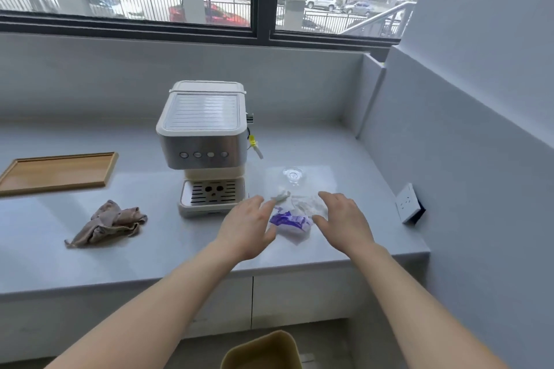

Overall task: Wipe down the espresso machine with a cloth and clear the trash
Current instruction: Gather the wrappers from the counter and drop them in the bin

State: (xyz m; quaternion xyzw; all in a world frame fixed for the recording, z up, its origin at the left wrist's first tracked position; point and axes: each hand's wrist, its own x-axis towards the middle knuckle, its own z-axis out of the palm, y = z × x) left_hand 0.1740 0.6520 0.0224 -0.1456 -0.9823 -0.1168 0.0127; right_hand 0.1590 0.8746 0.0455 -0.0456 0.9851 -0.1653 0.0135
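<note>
A white and steel espresso machine [204, 141] stands on the grey counter [150, 255]. To its right lies a small heap of trash: a purple and white wrapper [289, 223], crumpled white paper [302, 204] and a clear plastic lid [292, 175]. My left hand [248, 226] and my right hand [344, 219] hover on either side of the heap, fingers spread, holding nothing. The left fingertips are at the heap's left edge; I cannot tell if they touch it. A crumpled brown cloth [106, 225] lies to the left of the machine.
A wooden tray [57, 174] sits at the counter's left. A white wall socket [407, 204] is on the right wall near the counter's end. A tan bin [263, 350] stands on the floor below the counter's front edge. A window runs along the back.
</note>
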